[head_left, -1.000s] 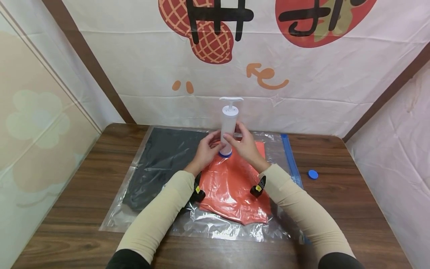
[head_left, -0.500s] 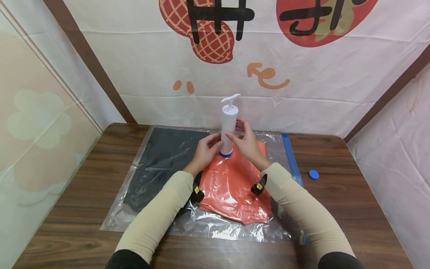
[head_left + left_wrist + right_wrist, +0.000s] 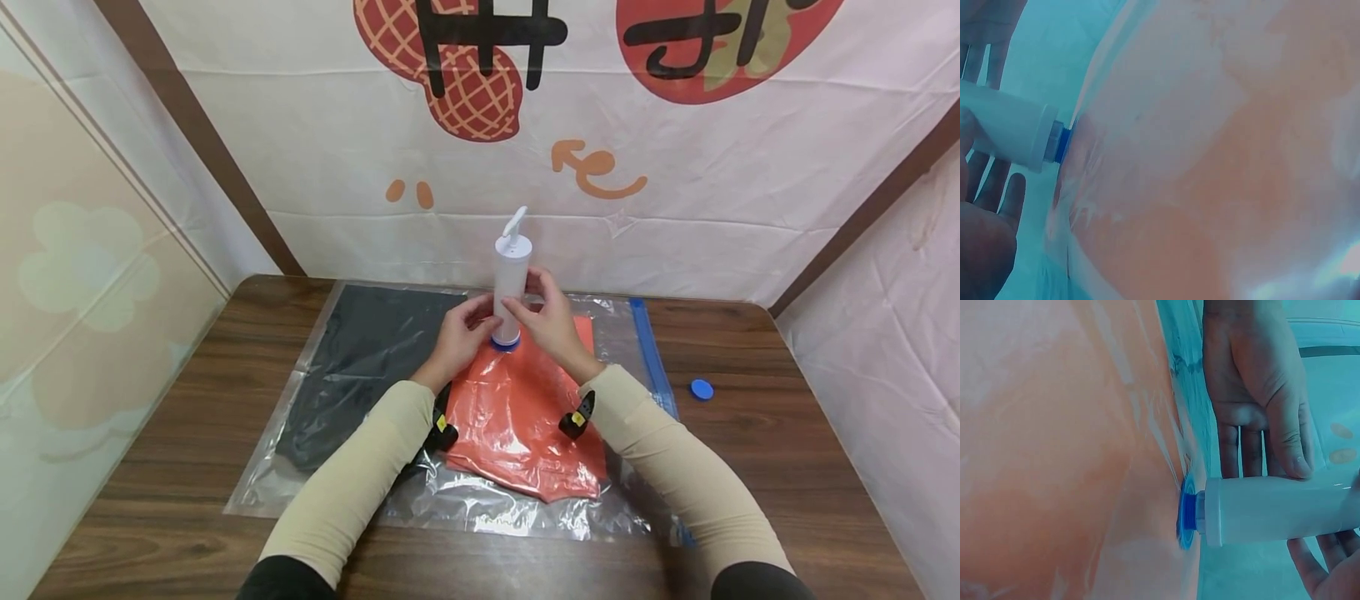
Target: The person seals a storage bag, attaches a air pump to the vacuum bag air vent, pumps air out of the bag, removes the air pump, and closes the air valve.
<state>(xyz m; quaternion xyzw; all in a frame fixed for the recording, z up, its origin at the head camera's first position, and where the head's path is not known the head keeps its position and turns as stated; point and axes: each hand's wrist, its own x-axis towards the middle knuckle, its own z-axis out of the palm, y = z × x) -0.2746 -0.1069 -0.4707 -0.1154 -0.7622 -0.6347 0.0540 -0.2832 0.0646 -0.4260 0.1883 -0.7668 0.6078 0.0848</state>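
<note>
A white hand pump (image 3: pixel 512 273) stands upright on the blue valve (image 3: pixel 505 345) of a clear vacuum storage bag (image 3: pixel 540 521). Its T-shaped handle (image 3: pixel 514 222) is at the top, seen nearly end-on. My left hand (image 3: pixel 454 340) holds the lower barrel from the left, thumb in front. From the right, my right hand (image 3: pixel 553 323) grips the barrel a little higher, thumb in front and fingers behind. The right wrist view shows the pump's narrow end at the blue valve (image 3: pixel 1186 512). Inside the bag lie folded orange cloth (image 3: pixel 517 417) and dark cloth (image 3: pixel 367 358).
A round blue cap (image 3: pixel 701 389) lies on the wooden table (image 3: pixel 765 467), right of the bag's blue zip edge (image 3: pixel 651 350). Behind the table hangs a printed white fabric wall (image 3: pixel 330 142); other fabric walls stand at both sides.
The pump has turned about its upright axis: its handle went from broadside to nearly end-on. Both hands stay round the barrel, with the right fingers shifting slightly.
</note>
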